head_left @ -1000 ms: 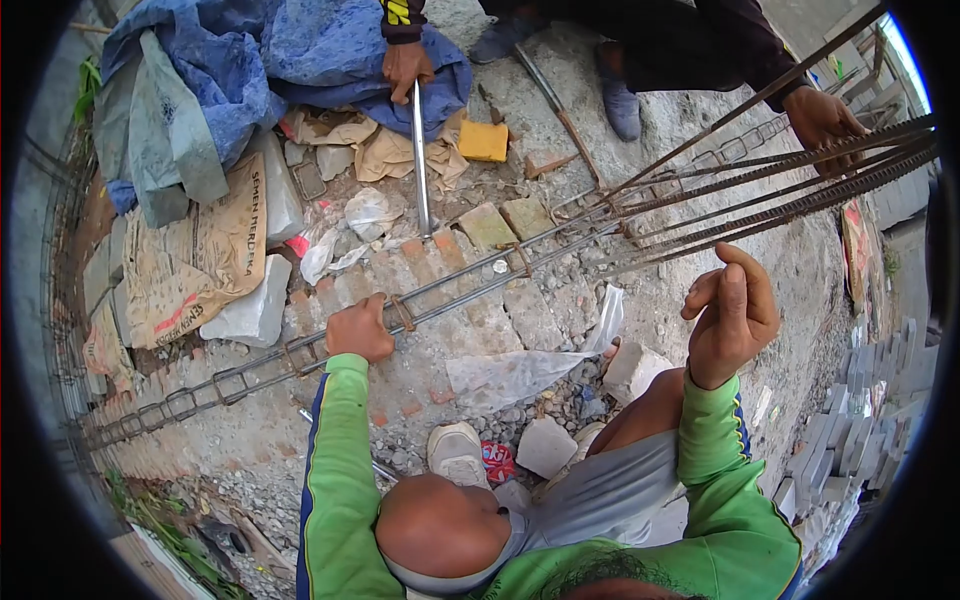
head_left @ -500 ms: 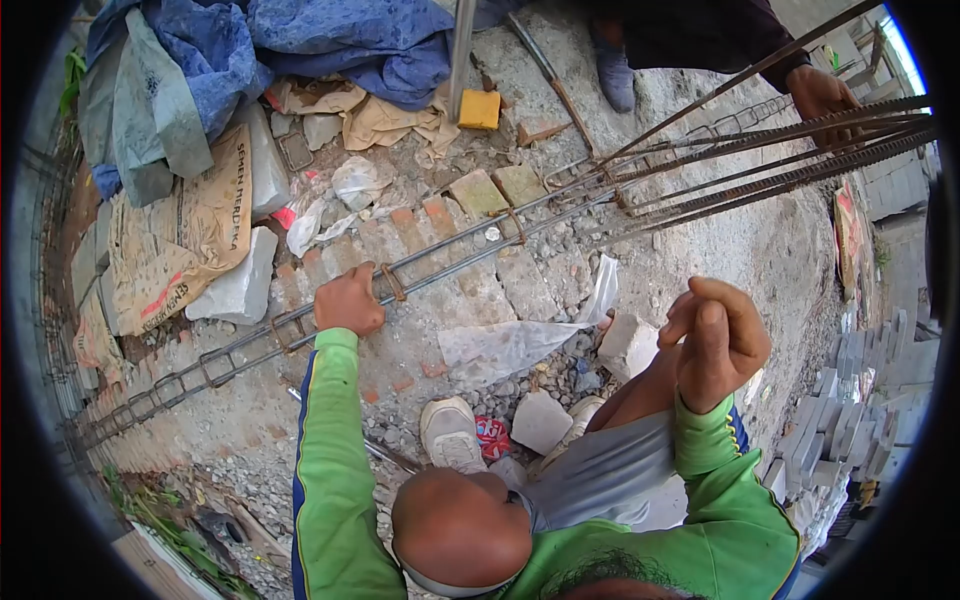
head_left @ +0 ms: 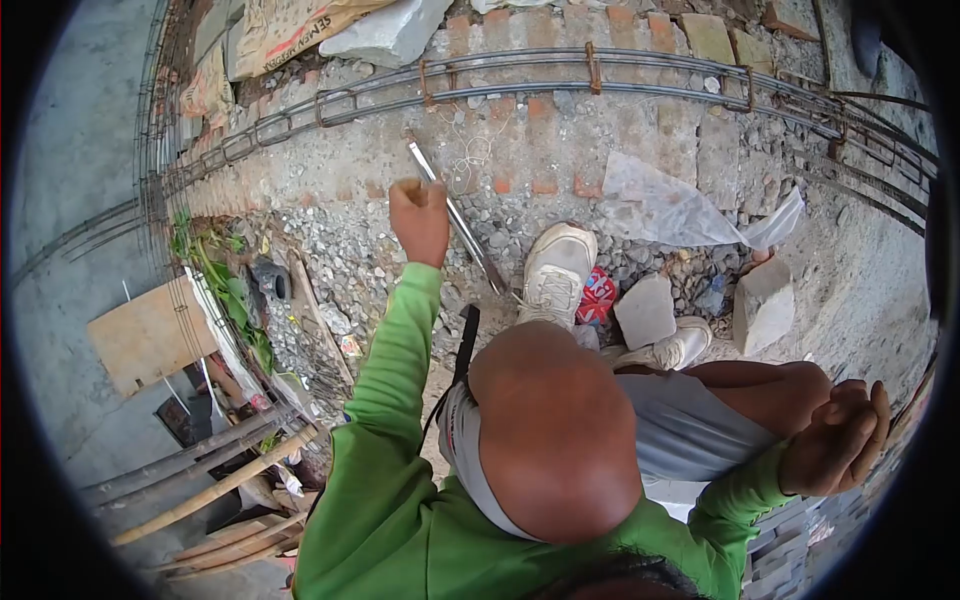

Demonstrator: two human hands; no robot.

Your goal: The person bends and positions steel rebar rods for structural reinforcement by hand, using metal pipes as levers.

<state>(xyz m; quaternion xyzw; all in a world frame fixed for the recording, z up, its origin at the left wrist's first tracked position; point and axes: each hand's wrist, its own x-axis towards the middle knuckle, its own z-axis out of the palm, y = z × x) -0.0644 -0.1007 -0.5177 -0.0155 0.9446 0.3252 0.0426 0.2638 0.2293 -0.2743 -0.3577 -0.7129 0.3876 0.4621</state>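
Note:
My left hand point(head_left: 420, 222) is closed, just beside and partly over the upper part of a slim silver metal bar point(head_left: 460, 222) on the gravel. Whether anything sits inside its fingers is hidden. My right hand point(head_left: 840, 440) is by my bent knee at the right, fingers curled in towards the thumb; what they may hold does not show. Beyond my left hand a long rebar cage point(head_left: 470, 75) with rusty stirrups runs across the view above a brick strip. Thin, pale looped strands point(head_left: 473, 160) lie near the bar's upper end.
My shoe point(head_left: 558, 268) stands on gravel next to a red wrapper point(head_left: 596, 296) and broken white blocks point(head_left: 646, 311). A plastic sheet point(head_left: 690, 205) lies across the bricks. Cement bags point(head_left: 290, 30) lie at upper left. Bamboo poles point(head_left: 220, 485) and a board point(head_left: 153, 338) stand at lower left.
The view has swung left and down. My left hand has left the rebar cage and come back to the metal bar. The other person's hand at the rods is out of view.

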